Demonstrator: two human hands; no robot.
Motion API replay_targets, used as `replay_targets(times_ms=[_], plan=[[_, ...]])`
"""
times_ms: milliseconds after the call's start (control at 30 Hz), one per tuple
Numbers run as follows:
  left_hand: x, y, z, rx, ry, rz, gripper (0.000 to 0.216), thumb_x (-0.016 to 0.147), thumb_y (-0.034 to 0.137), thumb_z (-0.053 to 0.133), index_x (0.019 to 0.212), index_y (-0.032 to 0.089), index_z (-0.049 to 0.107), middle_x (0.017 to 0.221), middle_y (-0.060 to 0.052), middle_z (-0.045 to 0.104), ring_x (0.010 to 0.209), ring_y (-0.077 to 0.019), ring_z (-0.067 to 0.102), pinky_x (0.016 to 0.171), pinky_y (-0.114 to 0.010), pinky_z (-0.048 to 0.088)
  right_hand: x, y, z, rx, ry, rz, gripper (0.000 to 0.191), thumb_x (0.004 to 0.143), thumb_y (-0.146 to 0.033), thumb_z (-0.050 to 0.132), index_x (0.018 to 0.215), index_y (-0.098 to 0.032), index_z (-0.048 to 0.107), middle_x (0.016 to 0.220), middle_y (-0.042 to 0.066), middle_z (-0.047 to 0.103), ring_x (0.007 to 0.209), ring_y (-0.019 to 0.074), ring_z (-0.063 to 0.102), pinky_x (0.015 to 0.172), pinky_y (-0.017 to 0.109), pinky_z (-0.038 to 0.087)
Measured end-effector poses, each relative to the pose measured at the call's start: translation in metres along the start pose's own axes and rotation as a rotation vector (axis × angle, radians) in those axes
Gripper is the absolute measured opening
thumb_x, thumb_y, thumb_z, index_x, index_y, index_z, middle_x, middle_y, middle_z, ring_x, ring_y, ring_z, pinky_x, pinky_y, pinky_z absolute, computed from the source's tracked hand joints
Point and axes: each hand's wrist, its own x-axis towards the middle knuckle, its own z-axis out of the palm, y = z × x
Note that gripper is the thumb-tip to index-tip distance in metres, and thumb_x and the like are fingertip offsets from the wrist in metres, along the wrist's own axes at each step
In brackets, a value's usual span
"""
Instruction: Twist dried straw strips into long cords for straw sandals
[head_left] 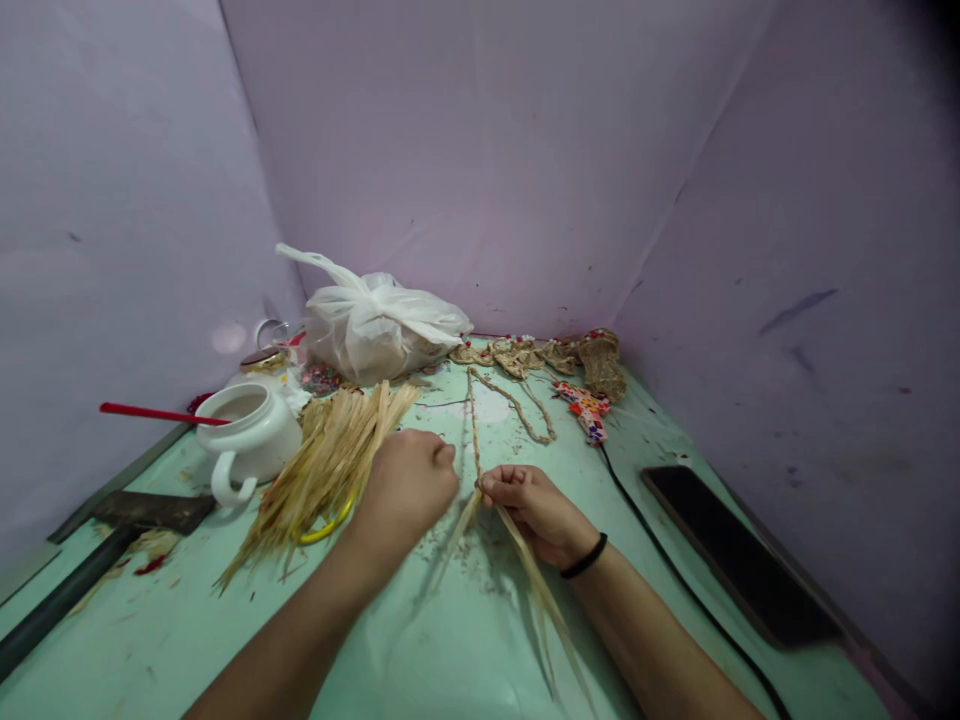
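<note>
My right hand (536, 505), with a black band at the wrist, pinches a thin twisted straw cord (474, 430) at its near end. Loose pale fibre strands (540, 590) trail from that pinch toward me. My left hand (412, 480) is closed in a fist just left of the cord, beside a bundle of dry straw strips (330, 455). Whatever its fingers hold, if anything, is hidden. Farther off, the cord continues in a loop (525, 415) lying on the green tabletop (420, 640). A yellow curved handle (330, 525) pokes out from the straw.
At left stand a white pot (259, 430) with a red stick (161, 412) and a dark-headed tool (157, 510). A tied plastic bag (382, 325) and woven straw pieces (525, 355) lie behind. To the right are a patterned corded tool (585, 408) and a black phone-like slab (739, 555).
</note>
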Motion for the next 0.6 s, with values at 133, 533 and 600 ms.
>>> replay_targets(times_ms=[133,533,600], plan=[[0.014,-0.006,0.008,-0.511,-0.415,-0.223,0.019,0.071,0.021,0.044,0.068,0.01,0.059,0.04,0.002,0.046,0.03,-0.0077,0.037,0.035,-0.02,0.027,0.002,0.001,-0.003,0.039,-0.062,-0.052,0.017,0.056,-0.025,0.063,0.054,-0.013,0.052,0.041,-0.004,0.045,0.037,0.0039,0.036,0.039,0.019,0.022],[0.022,-0.013,0.037,-0.427,-0.441,-0.257,0.013,0.052,0.01,0.045,0.041,0.015,0.041,0.026,0.004,0.031,0.023,-0.0074,0.027,0.029,-0.02,0.019,-0.004,0.001,-0.003,-0.821,0.217,-0.345,0.011,0.062,-0.018,0.05,0.059,-0.015,0.061,0.058,0.003,0.062,0.055,0.0118,0.051,0.051,0.022,0.033],[0.02,-0.011,0.038,-0.436,-0.435,-0.258,0.014,0.052,0.011,0.045,0.04,0.016,0.041,0.025,0.004,0.03,0.023,-0.0076,0.027,0.029,-0.02,0.019,-0.013,-0.005,0.0,-0.97,0.286,-0.324,0.014,0.063,-0.02,0.051,0.058,-0.015,0.063,0.057,0.004,0.063,0.053,0.0122,0.051,0.049,0.022,0.031]])
